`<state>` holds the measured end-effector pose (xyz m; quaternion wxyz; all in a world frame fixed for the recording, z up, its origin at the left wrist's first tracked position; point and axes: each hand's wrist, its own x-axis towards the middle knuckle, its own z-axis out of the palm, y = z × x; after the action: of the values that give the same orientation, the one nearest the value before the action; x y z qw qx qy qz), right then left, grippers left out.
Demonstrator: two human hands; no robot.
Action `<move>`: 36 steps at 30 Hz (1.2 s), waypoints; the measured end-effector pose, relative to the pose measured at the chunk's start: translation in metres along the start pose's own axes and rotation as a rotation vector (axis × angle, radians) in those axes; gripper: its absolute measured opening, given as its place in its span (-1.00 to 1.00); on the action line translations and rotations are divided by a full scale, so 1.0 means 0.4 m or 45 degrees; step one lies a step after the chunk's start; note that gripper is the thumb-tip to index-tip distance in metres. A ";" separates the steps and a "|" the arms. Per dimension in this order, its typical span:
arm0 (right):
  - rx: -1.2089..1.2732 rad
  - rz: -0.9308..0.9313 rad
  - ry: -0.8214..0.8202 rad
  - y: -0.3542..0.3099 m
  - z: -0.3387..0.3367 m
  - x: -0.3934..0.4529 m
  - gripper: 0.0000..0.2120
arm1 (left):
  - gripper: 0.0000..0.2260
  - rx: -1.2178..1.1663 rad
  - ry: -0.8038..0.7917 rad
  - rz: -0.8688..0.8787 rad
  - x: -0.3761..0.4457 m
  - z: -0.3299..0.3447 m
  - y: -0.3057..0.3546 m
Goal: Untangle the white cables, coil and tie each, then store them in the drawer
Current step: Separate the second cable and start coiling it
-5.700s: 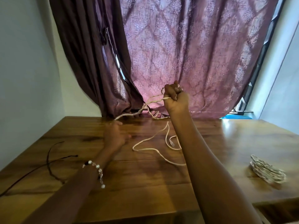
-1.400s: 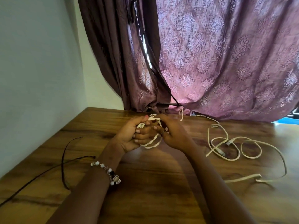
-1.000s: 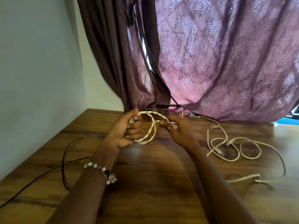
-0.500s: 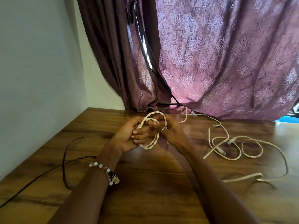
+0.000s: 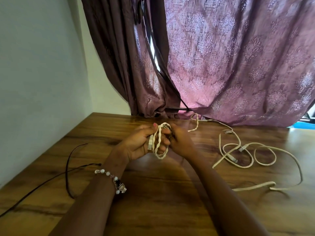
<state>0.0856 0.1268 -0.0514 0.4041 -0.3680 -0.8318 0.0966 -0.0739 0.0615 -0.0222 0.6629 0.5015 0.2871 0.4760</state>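
The right hand (image 5: 179,142) shows only its back; its fingertips are hidden behind the twisted white cable coil (image 5: 159,142), so the grip cannot be determined. The twisted cable's far end (image 5: 195,120) runs under the curtain (image 5: 238,65) hem and is lost from view. The black cord (image 5: 68,169) is cut off by the left edge. The loose cable's connectors (image 5: 243,147) are too small to identify. Both forearms leave the frame at the bottom.

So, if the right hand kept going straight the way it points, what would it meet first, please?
Probably the twisted white cable coil held in the left hand, directly ahead of the right hand; depth is unclear.
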 end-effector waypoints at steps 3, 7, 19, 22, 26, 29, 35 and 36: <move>-0.070 0.000 -0.001 0.001 0.005 -0.003 -0.90 | -0.65 -0.009 -0.064 -0.018 0.003 0.009 -0.009; -0.040 -0.033 -0.061 -0.006 -0.018 -0.017 -0.89 | -0.66 -0.099 -0.100 -0.037 0.004 -0.004 -0.009; -0.641 0.063 -0.268 0.004 -0.061 -0.046 -0.67 | -0.75 -0.662 -0.402 0.091 0.014 -0.095 0.028; -1.063 0.035 -0.488 0.012 -0.054 -0.047 -0.65 | -0.67 -1.029 -0.524 0.244 0.012 -0.139 0.041; -1.058 -0.038 -0.533 0.018 -0.038 -0.049 -0.67 | -0.71 -1.018 0.028 0.588 -0.013 -0.167 0.072; -1.016 -0.143 -0.492 -0.022 -0.029 -0.039 -0.68 | -0.79 -0.807 0.334 0.675 -0.013 -0.146 0.075; -0.866 -0.586 -0.272 -0.097 -0.045 -0.019 -0.58 | -0.87 0.042 0.717 0.475 0.017 -0.074 0.039; -0.796 -0.636 -0.204 -0.102 -0.055 -0.014 -0.62 | -0.88 0.140 0.716 0.418 0.022 -0.065 0.022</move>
<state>0.0824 0.0908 -0.0215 0.2176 -0.2510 -0.9138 -0.2335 -0.0958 0.0803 -0.0215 0.4439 0.4251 0.3996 0.6802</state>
